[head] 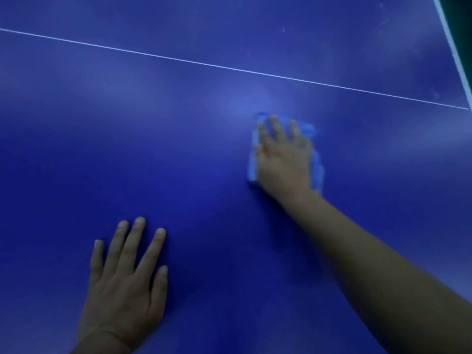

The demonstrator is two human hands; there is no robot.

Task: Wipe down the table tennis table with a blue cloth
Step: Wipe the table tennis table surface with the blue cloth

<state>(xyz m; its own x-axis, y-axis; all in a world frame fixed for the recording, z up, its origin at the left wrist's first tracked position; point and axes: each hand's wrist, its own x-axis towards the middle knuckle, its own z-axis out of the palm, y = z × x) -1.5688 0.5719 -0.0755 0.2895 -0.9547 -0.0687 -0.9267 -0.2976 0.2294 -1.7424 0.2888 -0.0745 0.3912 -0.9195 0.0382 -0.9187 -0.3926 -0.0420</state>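
two hands lie flat on the table (204, 162): nearest, lower left, the left hand (125, 272) rests open, holding nothing. farther, right of centre, the right hand (283, 157) presses the blue cloth (318, 169) with straight fingers; beyond it runs the white line (229, 68).

Two bare human hands show in the head view, neither wearing a glove, ring, watch or band. The person's left hand (122, 282), at about seven o'clock in the picture, has short, pale, rounded fingernails plainly visible on all five digits, and a crease crosses its unclothed wrist. The person's right hand (283, 159), just right of centre, is blurred, and its long forearm, running off toward four o'clock, is unsleeved.
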